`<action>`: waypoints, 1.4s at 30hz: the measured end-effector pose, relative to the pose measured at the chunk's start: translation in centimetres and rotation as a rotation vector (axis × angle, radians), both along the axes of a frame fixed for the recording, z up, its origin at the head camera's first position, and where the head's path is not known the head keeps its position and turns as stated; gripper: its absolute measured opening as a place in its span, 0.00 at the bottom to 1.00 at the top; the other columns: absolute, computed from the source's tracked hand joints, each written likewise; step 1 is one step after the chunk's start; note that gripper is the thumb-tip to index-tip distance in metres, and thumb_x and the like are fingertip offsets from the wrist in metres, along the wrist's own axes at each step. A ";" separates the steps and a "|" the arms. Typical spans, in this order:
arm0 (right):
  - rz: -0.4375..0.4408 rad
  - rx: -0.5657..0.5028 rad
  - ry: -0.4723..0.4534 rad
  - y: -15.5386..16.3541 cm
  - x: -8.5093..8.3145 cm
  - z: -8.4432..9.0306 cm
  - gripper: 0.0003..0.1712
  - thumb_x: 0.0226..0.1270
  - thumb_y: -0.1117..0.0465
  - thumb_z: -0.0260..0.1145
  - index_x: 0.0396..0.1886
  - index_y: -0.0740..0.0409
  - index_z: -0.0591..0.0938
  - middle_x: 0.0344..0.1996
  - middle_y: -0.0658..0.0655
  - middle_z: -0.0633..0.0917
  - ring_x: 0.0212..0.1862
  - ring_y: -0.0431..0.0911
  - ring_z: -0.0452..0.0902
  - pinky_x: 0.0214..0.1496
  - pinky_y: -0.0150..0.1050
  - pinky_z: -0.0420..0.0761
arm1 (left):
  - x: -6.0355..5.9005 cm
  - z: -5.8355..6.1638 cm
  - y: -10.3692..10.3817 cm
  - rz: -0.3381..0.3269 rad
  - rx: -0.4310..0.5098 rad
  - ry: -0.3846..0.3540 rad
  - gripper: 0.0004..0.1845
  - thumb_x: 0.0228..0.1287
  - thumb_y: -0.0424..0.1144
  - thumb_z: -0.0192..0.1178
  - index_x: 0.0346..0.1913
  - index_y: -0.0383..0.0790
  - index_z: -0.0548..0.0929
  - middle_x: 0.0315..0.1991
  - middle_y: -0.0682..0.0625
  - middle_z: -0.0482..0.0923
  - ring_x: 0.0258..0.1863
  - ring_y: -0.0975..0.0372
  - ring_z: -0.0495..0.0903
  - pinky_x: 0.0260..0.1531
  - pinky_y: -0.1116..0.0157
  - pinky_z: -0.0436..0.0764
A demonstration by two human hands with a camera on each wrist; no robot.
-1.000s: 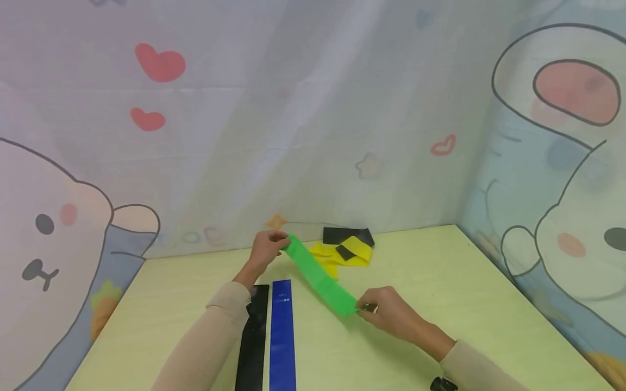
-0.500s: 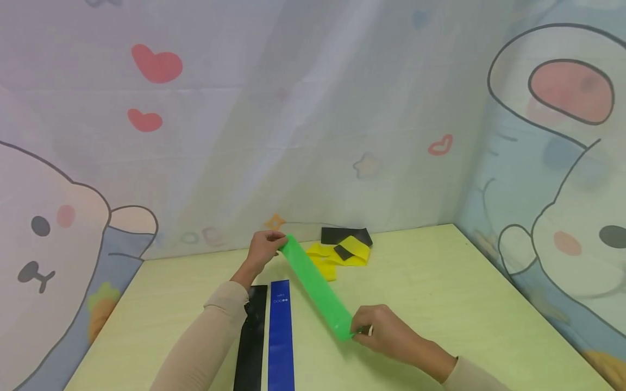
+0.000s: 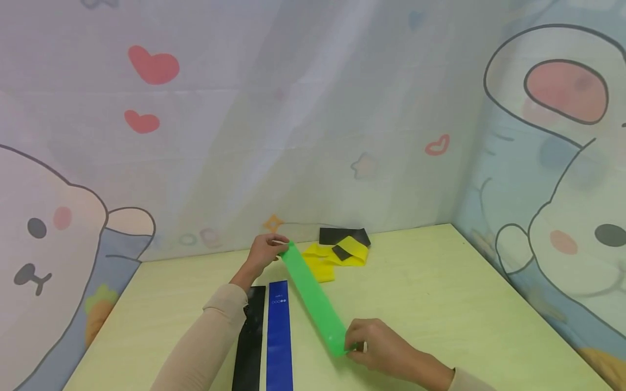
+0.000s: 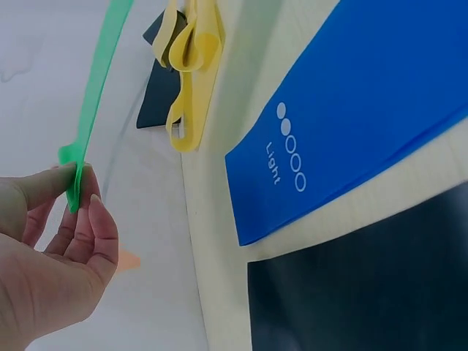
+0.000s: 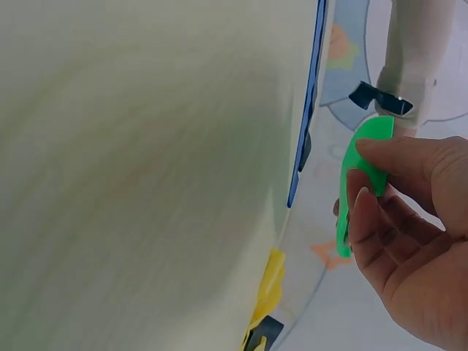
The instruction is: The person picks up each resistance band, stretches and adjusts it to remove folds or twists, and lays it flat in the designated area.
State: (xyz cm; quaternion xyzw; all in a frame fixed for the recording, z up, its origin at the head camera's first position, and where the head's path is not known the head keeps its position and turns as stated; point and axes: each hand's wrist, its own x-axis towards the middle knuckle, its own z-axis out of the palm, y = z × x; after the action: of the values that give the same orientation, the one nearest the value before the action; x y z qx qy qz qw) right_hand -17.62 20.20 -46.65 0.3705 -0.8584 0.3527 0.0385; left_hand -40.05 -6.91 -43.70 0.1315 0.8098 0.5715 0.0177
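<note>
A green resistance band (image 3: 315, 301) stretches slantwise above the table between both hands. My left hand (image 3: 264, 253) pinches its far end between thumb and fingers; in the left wrist view a short tip of the band (image 4: 74, 197) pokes out below the pinch. Nearer the front, my right hand (image 3: 379, 347) pinches the other end, and the right wrist view has the band (image 5: 375, 157) folded over between thumb and forefinger. Left of it, a blue band (image 3: 279, 336) printed "Light" lies flat beside a black band (image 3: 250, 342), partly covered by the left forearm.
Behind the green band, a loosely folded yellow band (image 3: 354, 252) lies near the table's back edge, with a black band piece (image 3: 337, 235) behind it. A printed curtain (image 3: 313, 136) rises along the back and sides of the pale table (image 3: 430, 288).
My right hand has come down and nearer the front edge, still pinching the green band. The band now hangs straighter and steeper, while my left hand has hardly moved.
</note>
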 end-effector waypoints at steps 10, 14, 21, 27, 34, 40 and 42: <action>0.061 0.033 0.000 -0.8 1.1 0.0 0.07 0.61 0.73 0.71 0.32 0.58 0.89 0.33 0.44 0.81 0.32 0.27 0.76 0.31 0.22 0.77 | 0.1 -0.4 0.2 -0.030 -0.001 -0.011 0.11 0.66 0.31 0.66 0.49 0.31 0.86 0.48 0.38 0.84 0.41 0.53 0.83 0.48 0.46 0.79; 0.052 0.057 -0.071 -1.1 1.5 0.1 0.06 0.63 0.71 0.70 0.33 0.57 0.89 0.33 0.44 0.81 0.32 0.28 0.75 0.32 0.23 0.78 | 0.1 -0.6 0.3 -0.043 -0.046 0.003 0.08 0.65 0.31 0.67 0.44 0.31 0.87 0.45 0.40 0.85 0.38 0.55 0.83 0.42 0.54 0.81; 0.026 0.136 -0.116 -1.7 2.0 0.2 0.05 0.64 0.67 0.70 0.33 0.54 0.89 0.31 0.41 0.80 0.31 0.27 0.73 0.33 0.23 0.77 | 0.1 -1.2 0.4 -0.074 -0.107 -0.012 0.09 0.65 0.31 0.67 0.45 0.31 0.88 0.47 0.42 0.85 0.39 0.56 0.83 0.44 0.55 0.82; 0.072 0.179 -0.105 -2.4 2.2 -0.4 0.03 0.64 0.65 0.71 0.33 0.55 0.91 0.31 0.38 0.78 0.31 0.27 0.71 0.33 0.21 0.74 | 0.1 -1.6 0.5 -0.106 -0.161 -0.035 0.10 0.68 0.32 0.64 0.48 0.32 0.88 0.47 0.43 0.84 0.42 0.56 0.83 0.46 0.54 0.83; 0.165 0.217 -0.100 -3.3 1.3 -2.8 0.06 0.63 0.68 0.71 0.37 0.56 0.91 0.32 0.40 0.81 0.34 0.27 0.74 0.33 0.21 0.75 | 0.2 -1.7 0.5 -0.151 -0.182 -0.056 0.11 0.70 0.31 0.61 0.49 0.31 0.88 0.48 0.43 0.84 0.42 0.57 0.83 0.46 0.55 0.84; 0.181 0.249 -0.199 -4.0 1.1 -3.3 0.07 0.65 0.63 0.70 0.40 0.53 0.91 0.31 0.37 0.80 0.32 0.27 0.74 0.32 0.22 0.76 | 0.6 -1.6 0.6 -0.151 -0.198 -0.087 0.10 0.69 0.30 0.61 0.48 0.31 0.88 0.49 0.42 0.84 0.43 0.56 0.84 0.45 0.55 0.84; 0.191 0.238 -0.187 -4.4 1.6 -2.5 0.07 0.64 0.63 0.70 0.40 0.55 0.91 0.30 0.38 0.80 0.32 0.26 0.74 0.32 0.21 0.76 | 0.7 -1.7 0.6 -0.149 -0.209 -0.087 0.10 0.68 0.29 0.62 0.48 0.32 0.88 0.49 0.42 0.84 0.43 0.55 0.84 0.45 0.55 0.84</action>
State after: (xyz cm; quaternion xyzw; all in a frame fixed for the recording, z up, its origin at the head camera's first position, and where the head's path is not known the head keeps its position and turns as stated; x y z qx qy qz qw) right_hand -16.06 15.79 -49.15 0.4180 -0.8548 0.2837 -0.1191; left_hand -39.39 -6.29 -45.43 0.1641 0.8514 0.4861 0.1087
